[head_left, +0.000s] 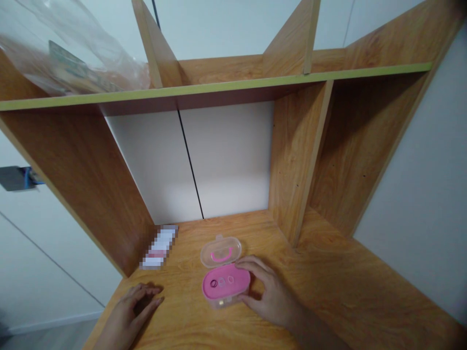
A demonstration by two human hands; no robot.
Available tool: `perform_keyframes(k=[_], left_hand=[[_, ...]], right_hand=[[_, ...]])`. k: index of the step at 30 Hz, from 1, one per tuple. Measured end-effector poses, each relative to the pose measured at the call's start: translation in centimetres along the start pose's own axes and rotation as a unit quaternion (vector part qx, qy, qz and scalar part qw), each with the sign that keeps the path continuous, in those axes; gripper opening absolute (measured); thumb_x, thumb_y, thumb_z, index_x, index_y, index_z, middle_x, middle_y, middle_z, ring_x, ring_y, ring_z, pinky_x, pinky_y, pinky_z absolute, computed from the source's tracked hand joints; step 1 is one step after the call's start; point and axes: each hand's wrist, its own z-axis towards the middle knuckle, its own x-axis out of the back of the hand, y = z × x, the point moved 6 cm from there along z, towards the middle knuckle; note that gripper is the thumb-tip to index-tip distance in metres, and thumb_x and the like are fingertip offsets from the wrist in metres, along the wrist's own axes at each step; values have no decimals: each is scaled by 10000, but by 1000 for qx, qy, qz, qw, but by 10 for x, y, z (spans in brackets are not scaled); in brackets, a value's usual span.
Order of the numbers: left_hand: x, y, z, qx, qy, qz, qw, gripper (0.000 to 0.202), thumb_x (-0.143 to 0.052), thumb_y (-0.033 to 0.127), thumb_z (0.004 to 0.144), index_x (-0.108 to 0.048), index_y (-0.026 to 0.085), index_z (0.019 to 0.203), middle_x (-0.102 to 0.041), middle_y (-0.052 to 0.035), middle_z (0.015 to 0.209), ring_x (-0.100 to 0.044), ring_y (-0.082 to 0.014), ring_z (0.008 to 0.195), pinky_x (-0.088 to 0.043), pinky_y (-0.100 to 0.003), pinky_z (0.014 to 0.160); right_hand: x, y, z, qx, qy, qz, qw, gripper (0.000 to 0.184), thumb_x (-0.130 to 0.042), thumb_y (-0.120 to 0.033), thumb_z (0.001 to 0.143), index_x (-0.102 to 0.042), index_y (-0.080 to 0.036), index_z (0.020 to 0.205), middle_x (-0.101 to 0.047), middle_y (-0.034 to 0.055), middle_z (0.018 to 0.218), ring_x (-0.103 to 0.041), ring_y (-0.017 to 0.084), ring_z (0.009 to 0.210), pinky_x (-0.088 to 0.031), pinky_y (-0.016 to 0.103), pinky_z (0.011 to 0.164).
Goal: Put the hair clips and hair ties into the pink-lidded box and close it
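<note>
A small pink case (pixel 225 283) lies open on the wooden desk (pixel 328 282), its clear lid (pixel 221 252) folded back toward the wall. Small rings sit in the pink base. My right hand (pixel 268 289) holds the case's right side, fingers curled around it. My left hand (pixel 133 311) rests flat on the desk to the left of the case, fingers stretched out and holding nothing.
A small blurred card or packet (pixel 159 248) lies near the left wall of the desk nook. Wooden dividers (pixel 295 160) rise on both sides. A shelf (pixel 219 87) runs overhead, with a clear plastic bag (pixel 73 53) on its left part.
</note>
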Motion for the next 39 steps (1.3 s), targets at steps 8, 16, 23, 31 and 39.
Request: perform_keyframes(k=[8,16,23,31,39], left_hand=[[-6,10,0,-45,-40,1,998,327,-571,514,906,-692,246,764,-728,-35,819,-700,-215,787,-593,-296,747],[-4,14,-6,-23,-24,-35,999,283,-578,503,910,-728,265,881,-748,-36,963,-702,-241,914,-585,-337,845],[6,126,6,-42,-46,-124,990,310,-539,455,947,-735,234,854,-721,-64,871,-667,-245,862,-554,-349,778],[-29,220,46,-196,-166,-95,962,165,-617,187,826,-757,248,763,-744,-53,839,-666,-229,841,-497,-341,795],[-34,221,56,-224,-193,-101,950,236,-589,248,897,-774,271,751,-721,-29,750,-642,-196,764,-475,-314,758]], right_hand=[[-6,-7,0,-17,-15,22,1000,670,-774,-62,648,-624,-276,1265,-635,84,1282,-605,255,1194,-477,394,1057],[-9,-15,-4,3,-25,23,999,618,-787,-140,693,-620,-264,1274,-623,96,1286,-598,255,1194,-481,393,1044],[-19,-33,-6,19,-65,24,997,713,-844,-238,675,-571,-281,1333,-580,91,1334,-559,270,1243,-454,415,1076],[-24,-27,-9,25,-30,39,998,875,-864,-235,658,-443,-275,1424,-530,111,1381,-533,269,1268,-449,423,1088],[-24,-17,-12,4,-25,20,999,957,-818,-162,637,-368,-273,1474,-478,136,1445,-508,295,1302,-441,452,1103]])
